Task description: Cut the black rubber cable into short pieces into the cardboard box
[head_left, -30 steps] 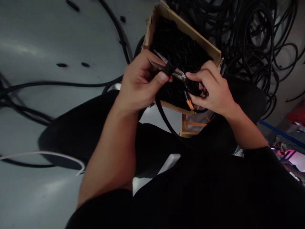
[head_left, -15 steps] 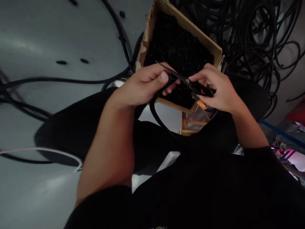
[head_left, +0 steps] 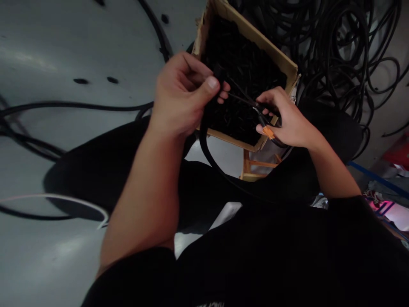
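Left fingers (head_left: 211,83) pinch black cable (head_left: 203,138); right fingers (head_left: 271,95) hold scissors (head_left: 257,105); coils (head_left: 315,51) litter grey floor (head_left: 64,47).

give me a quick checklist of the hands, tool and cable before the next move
1. Black cable held by the left hand: ok
2. Scissors held in the right hand: ok
3. Blades parted: ok
4. Left fingertips safely away from the blades: cannot tell, close in the picture, depth unclear
5. Cardboard box beneath the hands: ok
6. Floor free of loose black pieces: not ok, several lie there
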### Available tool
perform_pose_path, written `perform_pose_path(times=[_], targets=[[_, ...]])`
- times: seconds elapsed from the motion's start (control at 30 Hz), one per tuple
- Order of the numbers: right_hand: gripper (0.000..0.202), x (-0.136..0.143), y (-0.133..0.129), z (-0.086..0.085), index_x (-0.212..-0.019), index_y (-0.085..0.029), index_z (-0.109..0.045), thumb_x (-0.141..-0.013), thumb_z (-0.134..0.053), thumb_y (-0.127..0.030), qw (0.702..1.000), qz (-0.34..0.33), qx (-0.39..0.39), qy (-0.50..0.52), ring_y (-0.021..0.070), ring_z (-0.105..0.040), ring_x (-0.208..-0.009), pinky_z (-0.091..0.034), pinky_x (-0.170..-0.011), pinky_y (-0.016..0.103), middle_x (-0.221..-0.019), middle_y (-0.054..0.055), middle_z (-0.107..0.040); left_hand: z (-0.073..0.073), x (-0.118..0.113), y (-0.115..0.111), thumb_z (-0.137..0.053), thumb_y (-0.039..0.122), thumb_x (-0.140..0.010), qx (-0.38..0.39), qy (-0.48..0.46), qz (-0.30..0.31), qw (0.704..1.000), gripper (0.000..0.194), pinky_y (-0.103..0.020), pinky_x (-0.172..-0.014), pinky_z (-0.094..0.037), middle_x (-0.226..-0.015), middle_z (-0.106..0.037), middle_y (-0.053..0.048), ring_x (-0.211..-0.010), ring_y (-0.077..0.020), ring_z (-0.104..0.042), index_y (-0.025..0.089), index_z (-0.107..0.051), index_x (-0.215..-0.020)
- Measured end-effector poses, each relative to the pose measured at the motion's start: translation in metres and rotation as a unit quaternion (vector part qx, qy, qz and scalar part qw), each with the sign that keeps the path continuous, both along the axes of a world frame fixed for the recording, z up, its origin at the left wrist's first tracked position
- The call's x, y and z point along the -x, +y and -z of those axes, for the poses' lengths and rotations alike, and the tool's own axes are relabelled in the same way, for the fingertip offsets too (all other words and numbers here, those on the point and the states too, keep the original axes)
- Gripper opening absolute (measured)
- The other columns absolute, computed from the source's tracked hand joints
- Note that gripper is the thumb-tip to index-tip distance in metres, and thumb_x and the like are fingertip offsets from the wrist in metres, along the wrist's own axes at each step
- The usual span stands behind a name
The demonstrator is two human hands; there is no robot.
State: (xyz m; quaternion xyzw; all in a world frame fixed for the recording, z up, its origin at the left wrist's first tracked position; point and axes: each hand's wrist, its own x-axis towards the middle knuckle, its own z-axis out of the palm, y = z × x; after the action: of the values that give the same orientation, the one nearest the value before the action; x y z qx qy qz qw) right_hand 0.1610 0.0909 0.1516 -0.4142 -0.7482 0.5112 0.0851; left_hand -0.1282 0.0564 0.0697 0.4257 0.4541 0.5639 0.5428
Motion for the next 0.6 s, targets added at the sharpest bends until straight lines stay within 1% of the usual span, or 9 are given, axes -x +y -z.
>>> perform_pose_path(times=[0.1,0.17,0.23,0.3,0.37,0.43,0.47,0.53,0.6], targets=[[0.055,0.009,0.0,0.007,-0.151,-0.026,-0.063,-0.102,-0.084,-0.038,1.0,-0.006,-0.004,-0.004,0.0298,-0.073,-0.139,-0.068,-0.123,0.059,-0.155,0.011,-0.067,0.014,-0.006,0.001,-0.11,0.079,-0.079,0.003,0.031,0.013,0.999,0.074,-0.034,-0.071,-0.061,-0.095,-0.079,0.001,-0.077,-0.0131,-0.07,0.024,-0.068,-0.107],[0.055,0.013,0.001,0.009,-0.152,-0.026,-0.063,-0.103,-0.084,-0.036,1.0,-0.002,-0.003,-0.009,0.0282,-0.075,-0.134,-0.07,-0.12,0.056,-0.155,0.011,-0.067,0.018,-0.01,0.003,-0.113,0.08,-0.071,0.02,0.043,0.022,0.999,0.081,-0.034,-0.078,-0.063,-0.098,-0.079,0.0,-0.083,-0.014,-0.071,0.023,-0.068,-0.105],[0.053,0.015,0.003,0.01,-0.15,-0.026,-0.064,-0.103,-0.085,-0.036,1.0,0.011,-0.003,-0.016,0.0275,-0.076,-0.128,-0.071,-0.117,0.055,-0.153,0.011,-0.068,0.019,-0.013,0.004,-0.116,0.081,-0.064,0.02,0.059,0.007,0.998,0.085,-0.034,-0.079,-0.064,-0.098,-0.08,-0.001,-0.085,-0.0152,-0.073,0.022,-0.068,-0.101],[0.047,0.017,0.005,0.009,-0.146,-0.026,-0.067,-0.104,-0.085,-0.037,0.999,0.026,-0.009,-0.022,0.0282,-0.076,-0.125,-0.071,-0.116,0.056,-0.151,0.011,-0.07,0.018,-0.016,0.006,-0.11,0.088,-0.067,0.009,0.081,-0.016,0.997,0.085,-0.032,-0.071,-0.062,-0.093,-0.079,0.0,-0.078,-0.015,-0.073,0.023,-0.066,-0.101],[0.041,0.018,0.007,0.008,-0.141,-0.026,-0.069,-0.105,-0.085,-0.041,0.999,0.039,-0.016,-0.023,0.03,-0.076,-0.126,-0.07,-0.116,0.056,-0.148,0.012,-0.071,0.015,-0.019,0.005,-0.097,0.097,-0.078,-0.004,0.104,-0.024,0.994,0.085,-0.031,-0.063,-0.059,-0.086,-0.075,0.001,-0.068,-0.0153,-0.072,0.024,-0.065,-0.105],[0.04,0.019,0.008,0.009,-0.138,-0.027,-0.069,-0.107,-0.085,-0.046,0.998,0.05,-0.014,-0.023,0.0311,-0.075,-0.128,-0.07,-0.116,0.056,-0.147,0.012,-0.072,0.009,-0.023,0.004,-0.085,0.102,-0.086,-0.014,0.144,-0.033,0.989,0.085,-0.031,-0.06,-0.056,-0.081,-0.072,0.001,-0.063,-0.0166,-0.071,0.023,-0.066,-0.107],[0.041,0.02,0.009,0.01,-0.137,-0.027,-0.069,-0.107,-0.085,-0.049,0.998,0.054,-0.009,-0.023,0.0311,-0.075,-0.127,-0.071,-0.114,0.056,-0.146,0.012,-0.072,0.005,-0.024,0.003,-0.083,0.102,-0.088,-0.017,0.171,-0.046,0.984,0.084,-0.032,-0.06,-0.056,-0.08,-0.071,0.0,-0.064,-0.0176,-0.071,0.022,-0.067,-0.106],[0.044,0.021,0.009,0.013,-0.138,-0.028,-0.067,-0.108,-0.085,-0.055,0.998,0.058,0.008,-0.025,0.0302,-0.075,-0.125,-0.071,-0.112,0.054,-0.146,0.011,-0.072,-0.005,-0.027,-0.001,-0.083,0.095,-0.092,-0.011,0.225,-0.058,0.973,0.075,-0.038,-0.068,-0.061,-0.085,-0.073,-0.003,-0.071,-0.0209,-0.073,0.021,-0.071,-0.102],[0.049,0.021,0.011,0.015,-0.138,-0.028,-0.067,-0.107,-0.086,-0.061,0.998,0.054,0.024,-0.027,0.0291,-0.075,-0.123,-0.071,-0.109,0.052,-0.146,0.011,-0.072,-0.015,-0.029,-0.004,-0.086,0.077,-0.098,0.016,0.258,-0.03,0.966,0.055,-0.046,-0.085,-0.068,-0.095,-0.078,-0.006,-0.086,-0.0263,-0.079,0.024,-0.073,-0.103]])
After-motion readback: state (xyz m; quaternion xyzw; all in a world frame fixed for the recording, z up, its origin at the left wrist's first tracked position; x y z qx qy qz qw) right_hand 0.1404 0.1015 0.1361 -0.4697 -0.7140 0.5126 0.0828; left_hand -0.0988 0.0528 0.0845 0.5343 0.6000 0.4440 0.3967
